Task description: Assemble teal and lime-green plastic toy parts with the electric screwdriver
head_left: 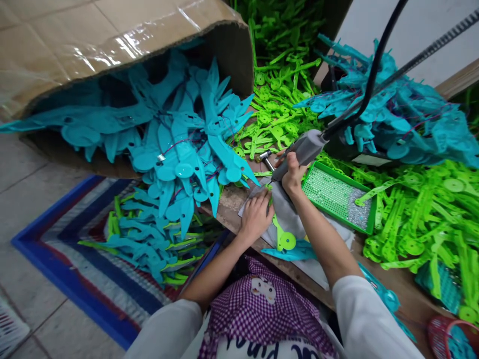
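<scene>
My right hand [294, 174] is wrapped round a grey electric screwdriver [304, 149], tilted so that its bit points down and left. The bit's tip meets the end of a lime-green plastic part [283, 238] on the workbench. My left hand [257, 214] lies over the upper part of that piece, fingers closed against it near the bit; what the fingertips pinch is partly hidden. Beneath the green part a turquoise plastic part [295, 252] rests along the bench's near edge. Just behind the screwdriver lies a small hammer [266, 158].
A green tray [337, 197] of small metal bits is right of my hands. Turquoise parts [183, 144] spill from a cardboard box [112, 35]. Finished-looking pieces fill a blue-edged tray [67, 284]. Lime-green parts [415, 219] pile up at right. A cable [374, 75] hangs overhead.
</scene>
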### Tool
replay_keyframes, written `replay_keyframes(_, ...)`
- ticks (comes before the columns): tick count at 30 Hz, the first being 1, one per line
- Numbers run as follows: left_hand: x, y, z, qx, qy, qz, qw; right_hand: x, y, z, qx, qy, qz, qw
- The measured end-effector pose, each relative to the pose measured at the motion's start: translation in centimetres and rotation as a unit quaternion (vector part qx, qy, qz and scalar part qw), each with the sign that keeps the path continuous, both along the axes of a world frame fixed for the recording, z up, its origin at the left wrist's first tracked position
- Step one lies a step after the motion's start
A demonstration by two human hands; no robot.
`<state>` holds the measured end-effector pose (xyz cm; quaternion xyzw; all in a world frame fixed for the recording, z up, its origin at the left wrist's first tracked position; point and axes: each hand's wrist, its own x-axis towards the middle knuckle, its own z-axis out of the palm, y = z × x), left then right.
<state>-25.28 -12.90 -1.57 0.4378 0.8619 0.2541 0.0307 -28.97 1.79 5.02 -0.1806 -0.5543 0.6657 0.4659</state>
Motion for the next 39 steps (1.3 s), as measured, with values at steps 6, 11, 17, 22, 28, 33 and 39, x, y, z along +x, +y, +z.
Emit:
replay_keyframes(6, 0.0, -0.1, 0.0, 0.002, 0.002, -0.002, 1.000, -0.3, -0.3, -0.3, 0.023, -0.018, 0.029, 0.999)
replay_keyframes(11, 0.1, -0.1, -0.1, -0.008, 0.010, 0.005, 1.000, -0.5, -0.1, -1.4, 0.078, -0.053, 0.063, 0.994)
replay_keyframes(17, 0.2, -0.1, -0.3, -0.029, 0.029, 0.010, 0.999, -0.3, -0.3, -3.0, 0.152, -0.052, 0.085, 0.983)
replay_keyframes(22, 0.1, -0.1, -0.2, -0.024, 0.034, 0.013, 0.999, 0.0, 0.2, -1.5, 0.114, -0.054, 0.070, 0.990)
replay_keyframes(28, 0.0, -0.1, -0.4, 0.001, 0.015, 0.012, 1.000, 4.0, 5.7, 3.6, 0.082, 0.038, -0.142, 0.986)
replay_keyframes(33, -0.2, -0.2, -0.5, 0.011, -0.001, 0.005, 1.000, 5.7, 10.5, 2.1, 0.090, -0.016, -0.199, 0.976)
replay_keyframes(39, -0.2, -0.1, -0.6, 0.020, -0.003, 0.008, 1.000, 4.7, 12.5, -0.6, 0.089, -0.022, -0.195, 0.976)
